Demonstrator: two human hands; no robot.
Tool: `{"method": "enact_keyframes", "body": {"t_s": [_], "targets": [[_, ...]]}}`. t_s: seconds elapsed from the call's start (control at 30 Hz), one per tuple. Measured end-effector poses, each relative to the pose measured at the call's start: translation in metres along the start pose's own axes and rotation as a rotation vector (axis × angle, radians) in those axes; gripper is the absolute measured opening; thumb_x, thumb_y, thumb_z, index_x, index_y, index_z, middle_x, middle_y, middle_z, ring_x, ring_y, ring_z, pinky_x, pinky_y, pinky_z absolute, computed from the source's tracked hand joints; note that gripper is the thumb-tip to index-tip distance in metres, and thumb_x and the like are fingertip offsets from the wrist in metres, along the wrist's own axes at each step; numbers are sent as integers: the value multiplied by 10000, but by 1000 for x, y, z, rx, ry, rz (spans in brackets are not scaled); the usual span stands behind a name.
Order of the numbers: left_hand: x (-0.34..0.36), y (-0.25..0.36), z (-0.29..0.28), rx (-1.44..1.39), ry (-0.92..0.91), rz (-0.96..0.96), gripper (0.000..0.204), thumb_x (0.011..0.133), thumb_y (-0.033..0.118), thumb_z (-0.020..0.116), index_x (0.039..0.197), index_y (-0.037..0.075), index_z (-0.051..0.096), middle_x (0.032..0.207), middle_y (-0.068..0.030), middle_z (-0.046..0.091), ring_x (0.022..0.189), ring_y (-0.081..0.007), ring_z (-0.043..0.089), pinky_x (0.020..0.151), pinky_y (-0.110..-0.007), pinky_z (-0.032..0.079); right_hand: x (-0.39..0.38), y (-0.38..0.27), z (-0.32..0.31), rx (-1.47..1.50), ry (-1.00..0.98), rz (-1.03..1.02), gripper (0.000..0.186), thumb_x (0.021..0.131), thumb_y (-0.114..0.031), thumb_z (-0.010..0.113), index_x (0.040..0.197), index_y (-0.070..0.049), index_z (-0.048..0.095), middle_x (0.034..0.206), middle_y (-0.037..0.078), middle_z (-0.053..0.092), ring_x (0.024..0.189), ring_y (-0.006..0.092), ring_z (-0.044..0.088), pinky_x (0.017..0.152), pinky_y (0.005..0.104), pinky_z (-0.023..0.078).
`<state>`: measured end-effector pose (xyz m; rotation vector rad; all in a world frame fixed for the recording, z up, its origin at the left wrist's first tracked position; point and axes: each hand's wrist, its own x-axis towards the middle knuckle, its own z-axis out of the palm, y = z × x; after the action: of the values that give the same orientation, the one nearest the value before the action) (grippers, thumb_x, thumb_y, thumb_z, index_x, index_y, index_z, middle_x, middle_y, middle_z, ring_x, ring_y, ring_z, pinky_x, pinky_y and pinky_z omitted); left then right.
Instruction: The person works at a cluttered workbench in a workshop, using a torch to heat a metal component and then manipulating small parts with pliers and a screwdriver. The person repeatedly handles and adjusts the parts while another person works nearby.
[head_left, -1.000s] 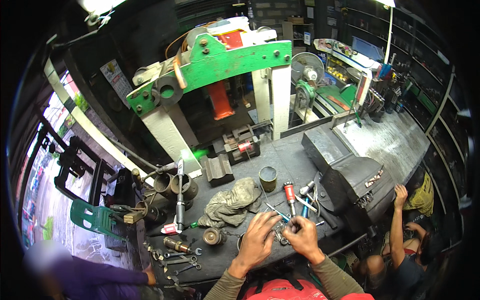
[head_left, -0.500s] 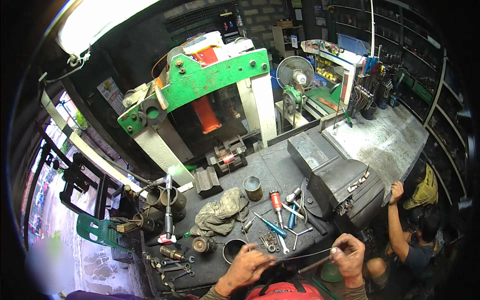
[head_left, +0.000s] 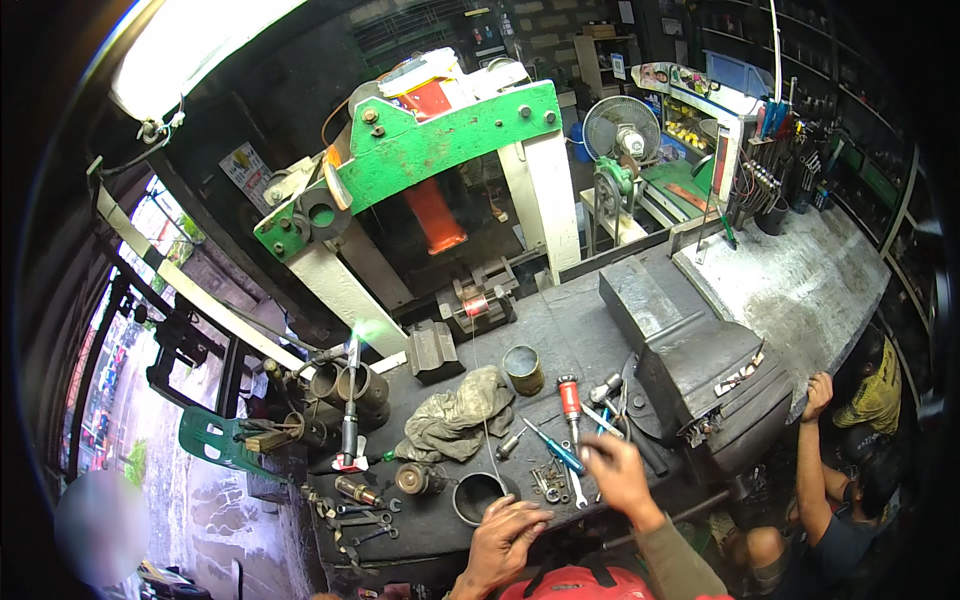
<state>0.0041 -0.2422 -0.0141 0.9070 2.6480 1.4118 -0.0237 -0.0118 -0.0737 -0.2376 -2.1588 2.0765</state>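
Observation:
My left hand (head_left: 507, 540) is closed at the bench's front edge, fingertips pinched, beside an open metal cylinder (head_left: 459, 500). A thin cord (head_left: 487, 430) runs down to its fingers from a small clamp-like fixture (head_left: 475, 303) with a red part. My right hand (head_left: 618, 478) is raised over the tools with its fingers curled together; what they hold, if anything, is too small to make out. Just left of it lie a blue-handled screwdriver (head_left: 553, 446) and a red-handled tool (head_left: 569, 400). A combination wrench (head_left: 577, 487) lies between the hands.
A crumpled grey rag (head_left: 455, 415), a can (head_left: 523, 371) and several wrenches (head_left: 372, 520) lie on the dark bench. A green-and-white press frame (head_left: 450, 145) rises behind. At right stands a large dark metal block (head_left: 705, 370); a co-worker's hand (head_left: 817, 395) grips the bench edge.
My right hand has moved left and up, from the far right to over the tools. The strand stretched between my hands no longer shows. My left hand stays near the cylinder.

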Motion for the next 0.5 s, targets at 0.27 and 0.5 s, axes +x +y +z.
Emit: {"method": "enact_keyframes", "body": {"t_s": [0.27, 0.5], "targets": [[-11, 28, -19, -71, 383, -206, 115, 915, 3, 695, 1014, -4, 752, 1005, -148, 743, 988, -282, 703, 918, -361, 524, 264, 50, 78, -419, 181, -19, 589, 874, -171, 710, 1412, 15, 556, 1355, 214, 614, 1298, 349, 572, 1101, 419, 452], [-29, 16, -38, -5, 429, -263, 119, 905, -15, 705, 1015, -19, 751, 998, -147, 750, 981, -278, 707, 907, -361, 537, 370, 71, 115, -432, -171, 112, 738, 798, -141, 668, 1501, -17, 481, 1551, 257, 447, 1464, 360, 417, 1199, 390, 355]]}}
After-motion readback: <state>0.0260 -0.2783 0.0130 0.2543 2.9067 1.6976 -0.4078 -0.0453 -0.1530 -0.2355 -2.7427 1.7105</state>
